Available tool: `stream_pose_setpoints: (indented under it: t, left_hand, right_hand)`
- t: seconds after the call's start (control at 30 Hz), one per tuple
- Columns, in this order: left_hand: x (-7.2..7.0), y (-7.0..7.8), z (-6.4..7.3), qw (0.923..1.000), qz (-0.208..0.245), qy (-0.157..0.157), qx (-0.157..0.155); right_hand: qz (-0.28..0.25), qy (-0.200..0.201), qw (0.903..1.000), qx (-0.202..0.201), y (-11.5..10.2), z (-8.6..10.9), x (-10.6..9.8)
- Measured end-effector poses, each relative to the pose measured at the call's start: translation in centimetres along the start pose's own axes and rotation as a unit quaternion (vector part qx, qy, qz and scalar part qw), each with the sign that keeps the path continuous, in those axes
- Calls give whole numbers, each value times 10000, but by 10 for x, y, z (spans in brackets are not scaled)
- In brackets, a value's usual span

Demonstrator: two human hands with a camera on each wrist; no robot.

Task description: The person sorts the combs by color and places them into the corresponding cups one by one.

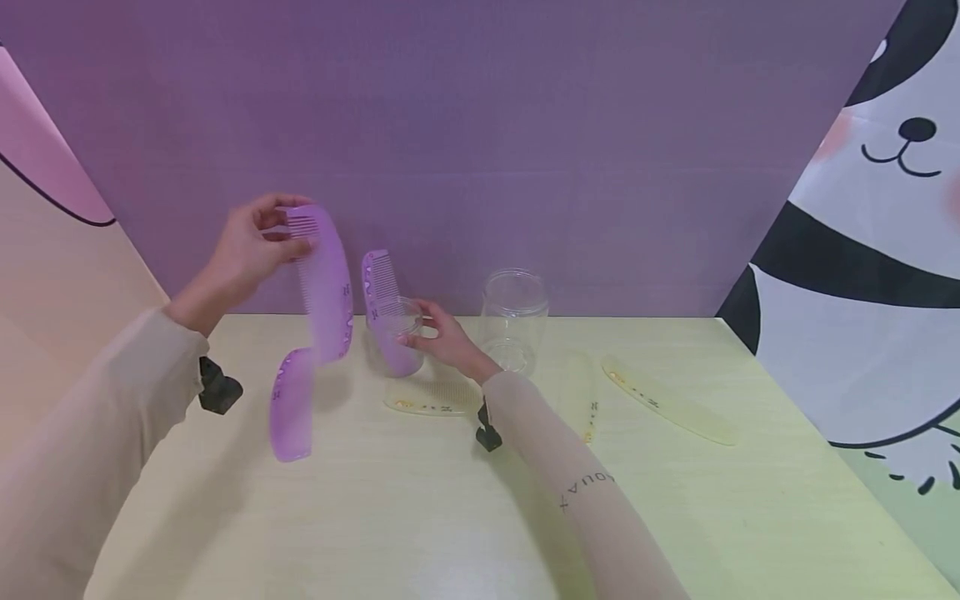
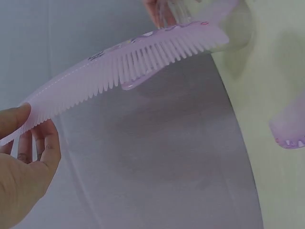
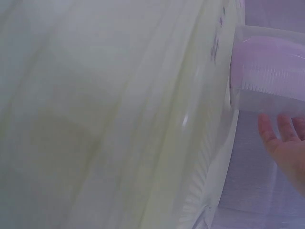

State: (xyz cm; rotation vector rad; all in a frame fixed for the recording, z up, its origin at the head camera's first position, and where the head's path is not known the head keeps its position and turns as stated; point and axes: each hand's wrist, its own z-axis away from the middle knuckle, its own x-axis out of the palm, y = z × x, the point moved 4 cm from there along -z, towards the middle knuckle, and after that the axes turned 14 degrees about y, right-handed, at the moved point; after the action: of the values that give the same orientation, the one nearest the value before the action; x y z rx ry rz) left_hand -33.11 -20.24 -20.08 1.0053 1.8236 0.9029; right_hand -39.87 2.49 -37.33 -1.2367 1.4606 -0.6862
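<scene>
My left hand point(image 1: 251, 246) pinches a purple comb point(image 1: 330, 283) near its top end, between thumb and fingers. The comb hangs upright above the table, teeth facing left. In the left wrist view, the thumb lies across one end of this comb point(image 2: 81, 86). A second purple comb point(image 1: 382, 292) leans inside a small clear jar point(image 1: 411, 321), its upper part sticking out above the rim. My right hand point(image 1: 450, 337) grips that jar from its right side. The right wrist view has the fingers point(image 3: 269, 131) along the wall of the jar, with the comb inside point(image 3: 267, 62).
Another purple comb point(image 1: 291, 408) lies on the table point(image 1: 360, 517) below the left hand. Right of the gripped jar stands a second, larger clear jar point(image 1: 516, 308). Pale yellow combs point(image 1: 435, 400) lie near the right forearm, one point(image 1: 667, 400) farther right. A purple backdrop point(image 1: 480, 150) rises behind.
</scene>
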Motion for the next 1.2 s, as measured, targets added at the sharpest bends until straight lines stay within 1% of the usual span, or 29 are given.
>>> stream_pose_setpoints:
  t: [0.2,0.33,0.4,0.6,0.73,0.8,0.97,1.07,1.2]
  left_hand:
    - [3,12,-6,9996,135,242,-14]
    - [7,15,-10,9984,355,430,-69]
    - [9,16,-11,9975,450,547,-34]
    - [18,14,-16,9932,703,927,78]
    - [27,14,-19,9905,795,1114,141]
    - [33,14,-20,9885,931,1178,181]
    - [45,13,-21,9813,1274,1407,321]
    - [52,11,-21,9772,1354,1583,413]
    - [59,5,-20,9730,1457,1745,397]
  right_hand:
    - [-86,-12,10000,7,-1,1,0]
    - [-125,-11,9999,5,-3,1,-1]
    - [-121,-16,9999,0,-3,2,0]
    - [-81,-16,10000,-47,-1,0,0]
    - [-99,1,9999,-26,0,0,-1]
    - [-119,7,9999,5,1,-1,-1]
    - [-137,4,9999,33,1,0,-2]
    - [-129,-20,9999,4,0,0,-3]
    - [-130,-39,9999,15,0,0,-3]
